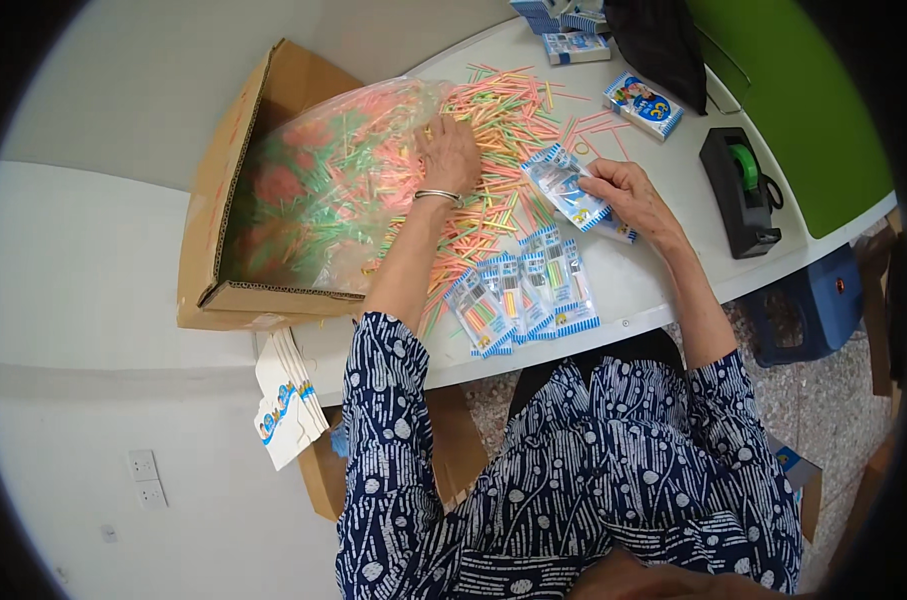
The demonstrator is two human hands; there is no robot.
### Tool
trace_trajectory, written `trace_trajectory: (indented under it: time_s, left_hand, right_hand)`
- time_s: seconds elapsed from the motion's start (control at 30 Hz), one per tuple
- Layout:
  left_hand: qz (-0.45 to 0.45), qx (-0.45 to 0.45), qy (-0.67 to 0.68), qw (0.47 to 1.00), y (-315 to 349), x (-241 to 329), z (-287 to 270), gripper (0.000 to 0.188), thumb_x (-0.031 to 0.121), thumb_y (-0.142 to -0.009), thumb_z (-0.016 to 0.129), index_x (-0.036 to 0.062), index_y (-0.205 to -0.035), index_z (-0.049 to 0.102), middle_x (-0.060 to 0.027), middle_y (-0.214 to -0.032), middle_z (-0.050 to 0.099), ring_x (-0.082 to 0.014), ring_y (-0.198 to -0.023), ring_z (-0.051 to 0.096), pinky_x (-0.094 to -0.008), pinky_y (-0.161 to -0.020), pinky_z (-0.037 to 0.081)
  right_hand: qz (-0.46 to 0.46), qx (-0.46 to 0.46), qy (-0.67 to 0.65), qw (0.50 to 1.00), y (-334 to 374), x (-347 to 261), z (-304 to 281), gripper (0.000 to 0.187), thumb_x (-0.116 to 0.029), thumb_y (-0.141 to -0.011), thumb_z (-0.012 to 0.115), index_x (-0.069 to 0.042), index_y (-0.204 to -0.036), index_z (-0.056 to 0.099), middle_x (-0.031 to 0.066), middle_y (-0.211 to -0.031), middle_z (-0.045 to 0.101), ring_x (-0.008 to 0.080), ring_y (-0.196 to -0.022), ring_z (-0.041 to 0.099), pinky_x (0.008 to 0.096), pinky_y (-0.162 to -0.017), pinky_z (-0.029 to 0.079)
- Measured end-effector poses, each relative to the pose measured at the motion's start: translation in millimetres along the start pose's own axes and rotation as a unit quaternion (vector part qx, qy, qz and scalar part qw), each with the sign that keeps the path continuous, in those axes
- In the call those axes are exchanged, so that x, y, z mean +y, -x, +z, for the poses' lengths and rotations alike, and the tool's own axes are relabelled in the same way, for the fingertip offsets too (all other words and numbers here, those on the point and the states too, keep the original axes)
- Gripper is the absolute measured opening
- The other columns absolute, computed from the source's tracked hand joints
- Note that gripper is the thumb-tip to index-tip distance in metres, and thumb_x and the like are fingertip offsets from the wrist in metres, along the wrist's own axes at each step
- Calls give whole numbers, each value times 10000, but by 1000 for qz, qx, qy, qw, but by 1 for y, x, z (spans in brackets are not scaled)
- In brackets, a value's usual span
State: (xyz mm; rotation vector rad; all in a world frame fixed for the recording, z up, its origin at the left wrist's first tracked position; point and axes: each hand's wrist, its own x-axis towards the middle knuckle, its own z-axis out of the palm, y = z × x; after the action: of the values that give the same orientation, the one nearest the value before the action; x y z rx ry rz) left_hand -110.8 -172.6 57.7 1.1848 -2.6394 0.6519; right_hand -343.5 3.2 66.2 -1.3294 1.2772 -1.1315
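My left hand, with a bangle at the wrist, is down in a pile of thin pink, green and yellow sticks. Its fingers are bent together; their tips and whatever they hold are hidden. Between thumb and fingers, my right hand grips a small clear packet with blue-and-white printing, just right of the pile. Below it, several similar packets with coloured sticks inside lie fanned out, overlapping near the table's front edge.
A cardboard box lies open on its side at the left, with a plastic bag of sticks spilling out. On the right are a black tape dispenser and a printed small box. A blue stool stands beyond the table.
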Motion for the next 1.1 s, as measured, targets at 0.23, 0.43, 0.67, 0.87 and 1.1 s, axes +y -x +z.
trace_trajectory:
  time_s: [0.23,0.43,0.67,0.87,1.1]
  left_hand:
    - [-137,-32,181,974,-3,-17,-20,232,179,-812,489,12,-957,559,-162,-941,586,-326,-917,529,-463,-802,353]
    - [-242,-48,722,646,-10,-11,-67,217,181,-934,432,-12,-1004,503,-162,-955,600,-299,-879,604,-404,-766,492]
    - [-183,-21,949,256,0,29,-46,190,140,-922,462,-29,-959,541,-221,-1030,593,-314,-964,597,-435,-859,504]
    - [-222,88,938,251,12,61,-47,211,118,-887,516,-59,-980,586,-155,-951,630,-242,-886,604,-366,-831,508]
    - [-310,191,862,353,16,73,-51,161,67,-823,598,-43,-937,626,-90,-911,650,-158,-794,621,-263,-733,513]
  right_hand:
    - [7,14,-118,993,-7,10,2,232,-270,-898,579,-64,-791,592,-56,-666,539,12,-609,481,187,-539,385]
    - [-8,82,-317,945,-21,-8,21,160,-222,-916,577,-69,-881,610,2,-817,626,57,-769,566,230,-734,455]
    - [-29,51,-601,797,-90,1,83,218,-179,-950,494,16,-974,591,108,-954,635,186,-906,585,300,-838,455]
    - [13,142,-700,700,-113,6,113,120,-131,-956,475,-18,-956,515,109,-871,603,210,-739,592,325,-702,516]
    - [30,180,-693,697,-121,1,126,115,-124,-940,504,-11,-926,520,105,-857,590,199,-759,581,343,-717,518]
